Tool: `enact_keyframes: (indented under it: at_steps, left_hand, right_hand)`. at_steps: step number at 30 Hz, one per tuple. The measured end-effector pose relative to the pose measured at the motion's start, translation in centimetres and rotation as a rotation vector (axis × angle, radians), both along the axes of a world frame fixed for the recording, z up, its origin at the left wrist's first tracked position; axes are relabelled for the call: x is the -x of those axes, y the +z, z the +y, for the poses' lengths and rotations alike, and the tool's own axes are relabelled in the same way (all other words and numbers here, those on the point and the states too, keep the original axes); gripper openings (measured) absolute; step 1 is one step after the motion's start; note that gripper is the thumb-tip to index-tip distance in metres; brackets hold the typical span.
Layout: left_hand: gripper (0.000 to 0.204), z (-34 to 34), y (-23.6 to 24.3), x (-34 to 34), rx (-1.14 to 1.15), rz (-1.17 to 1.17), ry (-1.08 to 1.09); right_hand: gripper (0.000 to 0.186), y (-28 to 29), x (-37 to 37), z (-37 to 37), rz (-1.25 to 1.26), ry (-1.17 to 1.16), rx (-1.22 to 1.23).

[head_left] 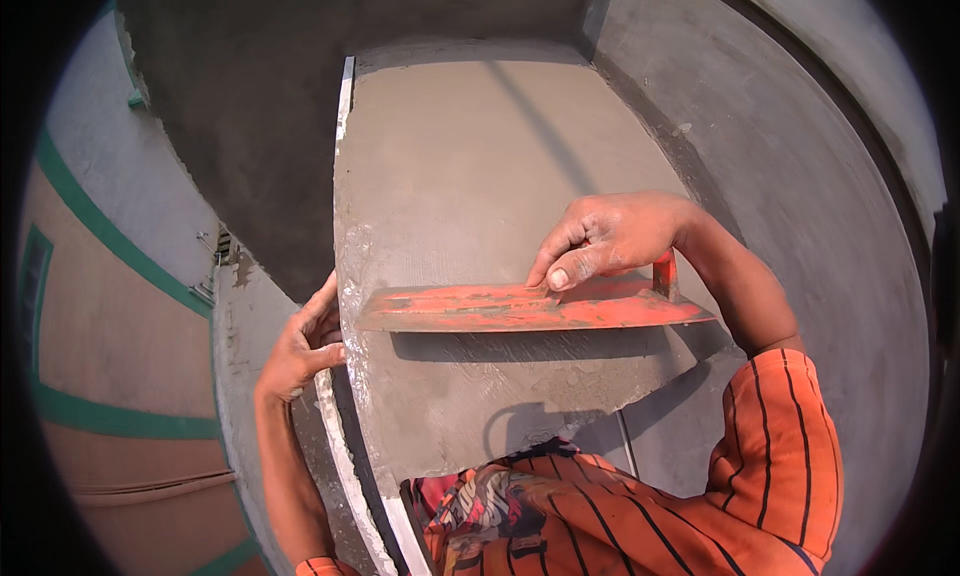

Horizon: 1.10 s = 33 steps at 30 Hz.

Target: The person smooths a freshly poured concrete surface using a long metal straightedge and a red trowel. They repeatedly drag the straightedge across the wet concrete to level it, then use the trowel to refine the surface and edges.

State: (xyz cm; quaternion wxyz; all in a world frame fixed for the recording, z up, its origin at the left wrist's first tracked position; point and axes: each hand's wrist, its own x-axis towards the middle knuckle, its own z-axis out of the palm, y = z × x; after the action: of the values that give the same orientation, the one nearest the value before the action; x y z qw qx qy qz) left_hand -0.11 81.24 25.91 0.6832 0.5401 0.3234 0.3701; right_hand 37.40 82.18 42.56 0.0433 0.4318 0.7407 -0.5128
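Note:
My right hand (622,234) is closed on a long orange plastering float (450,306), smeared with grey plaster. Fingertips and thumb meet near the middle of its back; the handle there is mostly hidden. The float lies crosswise over a smooth panel of wet grey plaster (470,166), its left end reaching the panel's left edge. Along that edge runs a narrow white-edged strip (347,101). Beside the float's left end, my left hand (295,354) grips the strip, thumb towards the plaster and fingers partly hidden behind the edge.
A grey wall (820,206) stands close on the right, meeting the panel at a rough dark corner. Above is a dark plastered surface (240,86). Beyond the left edge, far off, shows a tan building (125,346) with green bands. Plaster near my body looks rougher.

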Motion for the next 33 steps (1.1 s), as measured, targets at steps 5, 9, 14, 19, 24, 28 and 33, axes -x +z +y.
enact_keyframes:
  at_steps: [5, 9, 14, 19, 24, 28, 33]
  left_hand:
    - [0.116, 0.1, 0.7, -0.5, -0.012, 0.033, -0.019]
    - [0.125, -0.5, 1.1, -0.7, 0.027, 0.048, 0.015]
    - [0.111, -0.4, -0.1, 0.0, -0.007, 0.022, 0.005]
    - [0.111, -0.1, -0.6, -0.1, -0.039, 0.007, 0.010]
    - [0.107, 0.5, -0.5, -0.1, -0.039, 0.063, 0.030]
    - [0.104, 2.6, -1.2, -0.7, -0.070, 0.052, 0.006]
    - [0.100, 6.1, -1.5, -1.7, -0.065, 0.055, -0.019]
  right_hand:
    - [0.053, 2.5, -13.0, 4.4, -0.145, -0.749, -0.288]
    - [0.048, 0.0, -21.6, 7.6, -0.244, -0.986, -0.355]
    - [0.048, -2.6, -24.3, 9.8, -0.486, -0.946, -0.460]
    - [0.047, -2.0, -20.8, 12.2, -0.169, -1.030, -0.144]
    - [0.045, -2.3, -4.6, 9.3, -0.221, -0.506, -0.230]
    - [0.037, -2.4, 2.6, 3.3, -0.121, -0.229, -0.132]
    - [0.048, -2.3, 4.4, -1.4, -0.066, 0.113, -0.143]
